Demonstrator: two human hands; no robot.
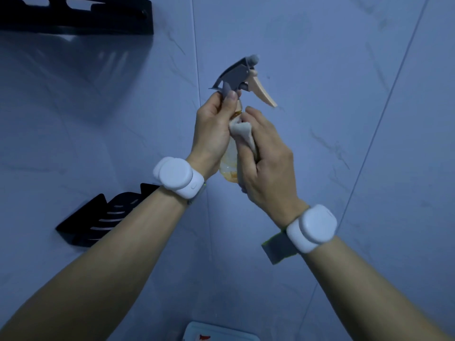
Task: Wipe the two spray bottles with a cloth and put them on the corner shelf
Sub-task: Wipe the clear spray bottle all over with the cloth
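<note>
Tiled corner, two shelves | left hand grips one bottle | right hand clutches one cloth

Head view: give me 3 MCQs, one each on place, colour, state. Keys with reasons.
1. Where is the spray bottle?
A. Standing on a shelf
B. Lying on the floor
C. Held up between both hands

2. What colour is its trigger lever?
A. Peach
B. Green
C. Black

3. What is the right hand doing?
A. Hanging idle
B. Holding a cloth against the bottle
C. Gripping a shelf edge

Answers:
1 C: the left hand grips its neck and it rests on nothing.
2 A: the lever is peach, below a grey sprayer head.
3 B: its fingers are curled round the cloth, against the bottle's body.
</note>
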